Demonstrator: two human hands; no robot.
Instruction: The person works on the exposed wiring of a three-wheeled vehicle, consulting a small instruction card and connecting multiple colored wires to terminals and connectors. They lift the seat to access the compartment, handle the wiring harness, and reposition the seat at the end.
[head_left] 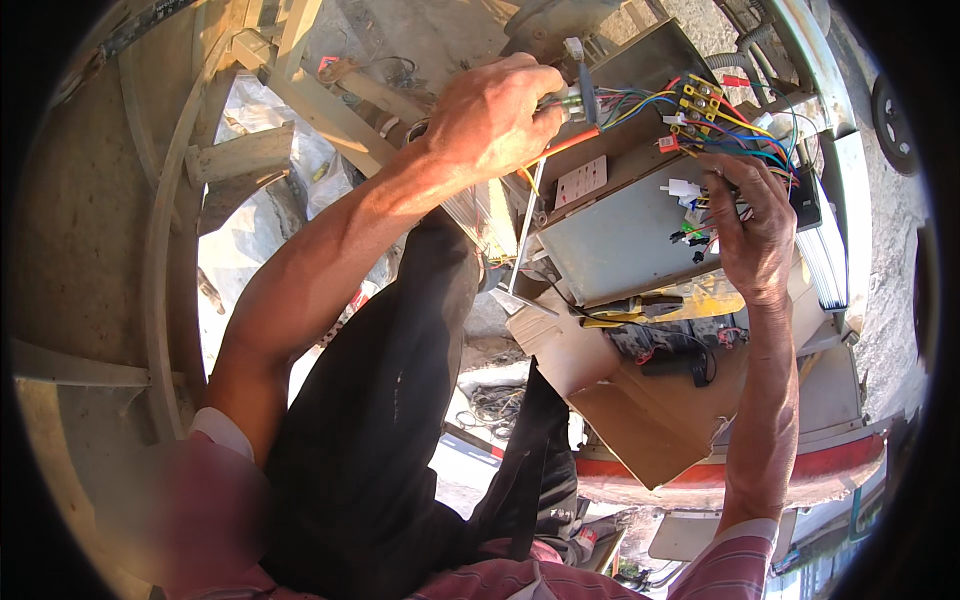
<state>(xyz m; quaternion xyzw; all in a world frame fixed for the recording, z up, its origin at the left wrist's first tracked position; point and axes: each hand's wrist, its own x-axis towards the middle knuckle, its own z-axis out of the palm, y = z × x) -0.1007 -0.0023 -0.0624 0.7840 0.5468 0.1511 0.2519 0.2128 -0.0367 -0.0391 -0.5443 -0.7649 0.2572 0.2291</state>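
Wooden slats (240, 150) and crumpled plastic sheeting (262, 215) fill the left of our view, at about nine o'clock from our hands. Moving right, our left hand (492, 118) is closed in a fist around a bundle of cables (572, 100), gripping it where the sheath ends and the coloured wires (640, 102) fan out. An orange wire (565, 147) drops from under that fist toward seven o'clock.

The bundle's long axis runs roughly from nine to three o'clock, from our left fist toward the yellow connector block (702, 100) on the grey metal box (625, 235). The block lies at three o'clock from the left hand and at about eleven o'clock from the right hand. Our right hand looks slightly nearer to the loose wire ends; the left holds the trunk.

Our right hand (755, 235) is half open, palm turned toward us, fingers curled loosely around a tangle of thin wires and small white and black plugs (685, 190). We cannot tell whether any single plug is pinched between the fingertips.

Below the box, at six o'clock from the right hand, pliers with yellow handles (640, 308) lie on a cardboard flap (660, 420). Farther right a white ribbed panel (825, 260) stands just beside the box.
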